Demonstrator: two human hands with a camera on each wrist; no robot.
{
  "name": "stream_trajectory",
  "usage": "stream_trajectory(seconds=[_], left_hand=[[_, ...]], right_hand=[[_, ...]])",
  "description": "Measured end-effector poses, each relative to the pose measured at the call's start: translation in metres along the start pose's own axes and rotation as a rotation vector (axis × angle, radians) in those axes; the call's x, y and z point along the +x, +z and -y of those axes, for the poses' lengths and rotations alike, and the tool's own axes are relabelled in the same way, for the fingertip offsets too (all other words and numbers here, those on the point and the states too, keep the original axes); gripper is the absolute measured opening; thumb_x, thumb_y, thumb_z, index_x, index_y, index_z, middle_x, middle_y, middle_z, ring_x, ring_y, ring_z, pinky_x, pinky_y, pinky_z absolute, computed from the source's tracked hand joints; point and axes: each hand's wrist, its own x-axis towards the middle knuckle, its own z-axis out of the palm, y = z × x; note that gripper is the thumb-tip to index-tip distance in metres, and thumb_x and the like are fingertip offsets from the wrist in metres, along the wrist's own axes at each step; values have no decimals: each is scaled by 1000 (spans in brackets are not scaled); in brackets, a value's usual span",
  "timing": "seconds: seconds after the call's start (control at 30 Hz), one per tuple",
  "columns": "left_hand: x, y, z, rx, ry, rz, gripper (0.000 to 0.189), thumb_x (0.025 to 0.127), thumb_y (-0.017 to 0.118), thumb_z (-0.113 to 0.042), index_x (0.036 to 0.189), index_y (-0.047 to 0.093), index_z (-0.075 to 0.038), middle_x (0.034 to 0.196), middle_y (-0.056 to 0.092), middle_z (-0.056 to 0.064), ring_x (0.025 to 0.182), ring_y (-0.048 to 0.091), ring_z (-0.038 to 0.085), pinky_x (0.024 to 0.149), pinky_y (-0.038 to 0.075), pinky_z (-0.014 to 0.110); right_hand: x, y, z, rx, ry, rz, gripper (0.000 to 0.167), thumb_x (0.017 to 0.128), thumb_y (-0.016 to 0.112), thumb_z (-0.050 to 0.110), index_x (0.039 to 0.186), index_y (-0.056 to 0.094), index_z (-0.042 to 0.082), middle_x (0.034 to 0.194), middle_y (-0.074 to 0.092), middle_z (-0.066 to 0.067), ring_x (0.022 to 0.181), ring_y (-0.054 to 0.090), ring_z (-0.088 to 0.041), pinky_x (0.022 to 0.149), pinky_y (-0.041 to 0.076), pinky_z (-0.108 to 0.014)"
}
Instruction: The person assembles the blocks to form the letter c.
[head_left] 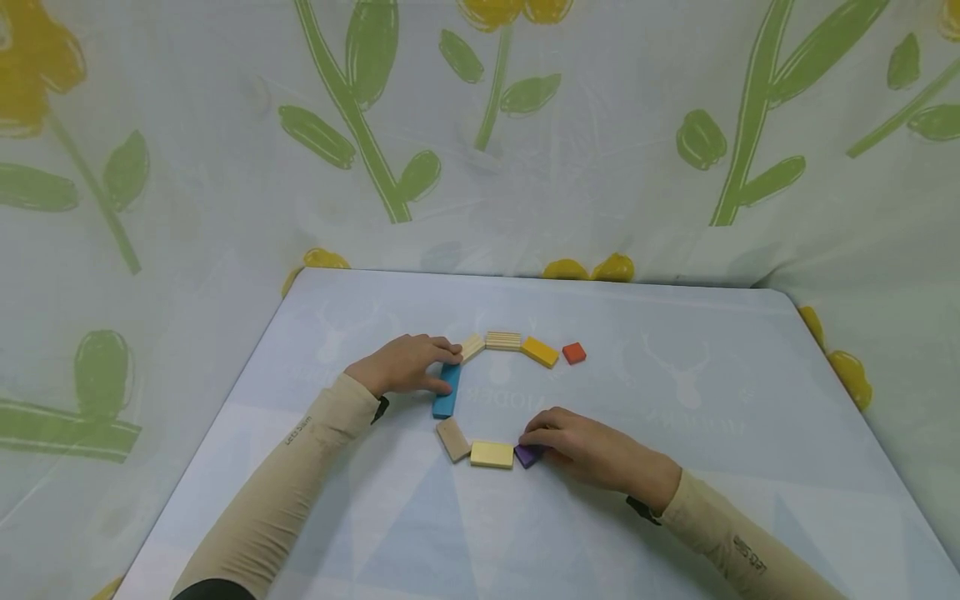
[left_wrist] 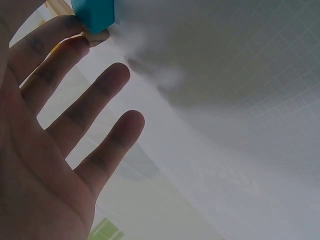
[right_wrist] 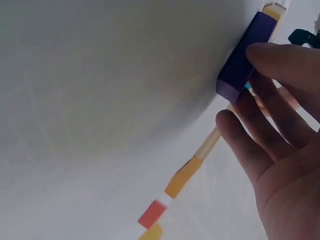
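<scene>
On the table, several flat blocks lie in an open curve. My left hand [head_left: 405,364] holds the blue block [head_left: 446,398] at the curve's left side, thumb over its middle and index finger at its far end. In the left wrist view, the other fingers [left_wrist: 102,92] spread away from that block. The nearby natural wood block [head_left: 472,347] meets the fingertips. My right hand [head_left: 592,450] pinches the purple block [right_wrist: 245,60] between thumb and fingers, at the curve's near right end. Beside it lies the pale yellow block [head_left: 492,455].
A tan block [head_left: 453,440] sits between the blue and pale yellow ones. Along the far side are a ridged wood block [head_left: 503,341], an orange-yellow block [head_left: 540,352] and a red block [head_left: 574,353]. Behind the white table [head_left: 675,333] hangs a flower-printed cloth [head_left: 585,183].
</scene>
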Motion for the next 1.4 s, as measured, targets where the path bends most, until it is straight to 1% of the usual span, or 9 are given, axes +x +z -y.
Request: stream_trajectory(seconds=[0.07, 0.17, 0.3, 0.53, 0.73, 0.87, 1.0, 1.23, 1.4], left_hand=[[0, -1, 0, 2, -6, 8, 58, 93, 75, -39, 141, 62, -8, 147, 55, 8, 130, 55, 32, 105, 46, 50], [0, -1, -1, 1, -18, 18, 59, 93, 74, -39, 141, 61, -9, 147, 55, 7, 131, 54, 31, 106, 46, 51], [0, -1, -1, -5, -27, 20, 59, 93, 74, -39, 142, 61, -9, 148, 55, 7, 131, 54, 31, 106, 45, 51], [-2, -2, -3, -11, -23, 16, 58, 93, 74, -38, 142, 60, -9, 149, 53, 8, 130, 54, 33, 106, 46, 51], [-3, -2, -4, -21, -27, 17, 59, 93, 74, -38, 142, 60, -10, 150, 52, 8, 131, 53, 32, 107, 45, 49], [-4, -2, -4, -12, -20, 16, 59, 94, 73, -38, 143, 59, -9, 151, 51, 8, 131, 53, 33, 106, 45, 51], [-5, 0, -2, -18, -21, 20, 60, 96, 71, -39, 146, 56, -9, 154, 48, 8, 133, 52, 34, 106, 45, 52], [-6, 6, 2, -32, -10, 6, 61, 98, 68, -39, 149, 52, -9, 156, 45, 7, 134, 51, 35, 108, 44, 50], [-8, 10, 3, -15, 24, -24, 63, 99, 67, -38, 150, 50, -6, 157, 43, 9, 136, 49, 36, 110, 42, 51]], right_hand=[[-1, 0, -1, -5, -4, -9, 38, 89, 76, 0, 124, 71, 12, 124, 64, 3, 116, 60, -12, 98, 52, -28], [-2, -1, -4, -12, 11, -35, 36, 90, 78, 9, 125, 71, 13, 124, 64, 3, 115, 60, -11, 96, 53, -28], [-5, -6, -8, -14, 39, -124, 38, 90, 79, 18, 126, 69, 13, 125, 63, 3, 114, 61, -11, 94, 54, -29], [-11, -18, -18, -27, 76, -321, 50, 85, 84, 14, 132, 66, 11, 128, 62, -3, 117, 61, -19, 93, 56, -36], [-14, -27, -30, -38, 166, -424, 56, 85, 83, 12, 136, 62, 8, 132, 60, -8, 119, 60, -25, 95, 55, -43], [-13, -30, -37, -30, 225, -460, 54, 86, 83, 10, 135, 61, 5, 134, 58, -10, 122, 58, -26, 98, 52, -44], [-13, -31, -42, -36, 266, -477, 51, 86, 82, 10, 133, 61, 6, 135, 58, -12, 125, 56, -27, 101, 51, -45], [-11, -31, -53, -46, 359, -477, 52, 89, 80, 13, 136, 59, 4, 134, 58, -14, 123, 56, -31, 100, 51, -49], [-10, -31, -63, -39, 420, -474, 53, 90, 79, 12, 138, 58, 2, 136, 56, -17, 125, 54, -34, 101, 49, -52]])
